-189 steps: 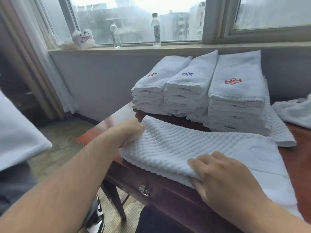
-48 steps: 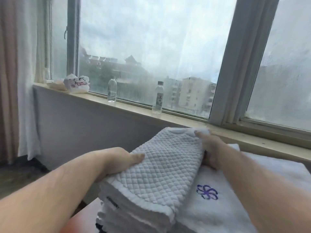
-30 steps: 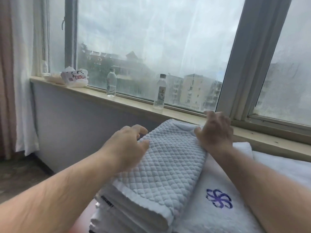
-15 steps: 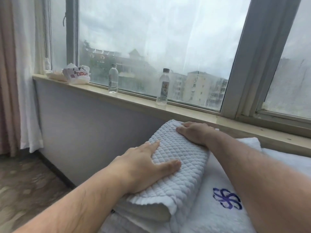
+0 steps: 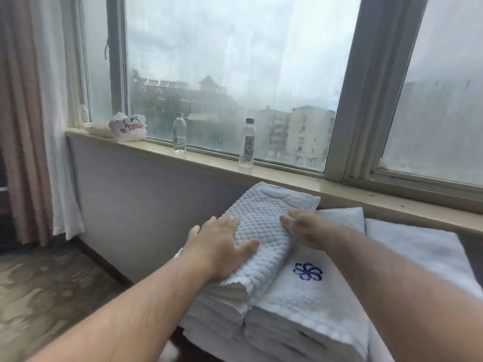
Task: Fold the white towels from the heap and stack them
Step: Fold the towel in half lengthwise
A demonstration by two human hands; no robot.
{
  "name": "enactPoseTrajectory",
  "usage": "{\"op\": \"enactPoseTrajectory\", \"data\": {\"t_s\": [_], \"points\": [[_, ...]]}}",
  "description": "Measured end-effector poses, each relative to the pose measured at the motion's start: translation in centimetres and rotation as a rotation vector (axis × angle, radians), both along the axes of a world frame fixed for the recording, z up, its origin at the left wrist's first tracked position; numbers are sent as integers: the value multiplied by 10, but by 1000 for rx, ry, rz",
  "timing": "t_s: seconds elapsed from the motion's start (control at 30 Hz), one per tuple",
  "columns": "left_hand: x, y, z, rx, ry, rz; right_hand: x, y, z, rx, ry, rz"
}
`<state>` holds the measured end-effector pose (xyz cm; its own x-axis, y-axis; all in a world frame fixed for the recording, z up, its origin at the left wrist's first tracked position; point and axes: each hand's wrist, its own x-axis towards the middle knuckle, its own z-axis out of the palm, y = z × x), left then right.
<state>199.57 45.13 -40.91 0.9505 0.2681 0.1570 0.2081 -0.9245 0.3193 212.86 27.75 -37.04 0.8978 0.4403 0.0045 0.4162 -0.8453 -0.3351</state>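
Left grip [image 5: 222, 246] flat, right grip [image 5: 303, 231] relaxed, both pressing folded white quilted towel [image 5: 261, 212] atop leftmost stack [image 5: 217, 309].

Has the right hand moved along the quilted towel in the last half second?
Yes. The right hand has slid back from the quilted towel's far end toward the person, nearer the purple emblem.

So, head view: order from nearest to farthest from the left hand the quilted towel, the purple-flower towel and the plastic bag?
1. Quilted towel: directly under the left hand.
2. Purple-flower towel: beside it, to the right.
3. Plastic bag: far left on the windowsill.
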Motion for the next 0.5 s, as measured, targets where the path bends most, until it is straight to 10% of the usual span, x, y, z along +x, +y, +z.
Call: {"op": "enactPoseTrajectory", "data": {"t_s": [0.5], "points": [[-117, -119, -7, -10, -4, -95, -124, -137, -18, 15, -69, 28]]}}
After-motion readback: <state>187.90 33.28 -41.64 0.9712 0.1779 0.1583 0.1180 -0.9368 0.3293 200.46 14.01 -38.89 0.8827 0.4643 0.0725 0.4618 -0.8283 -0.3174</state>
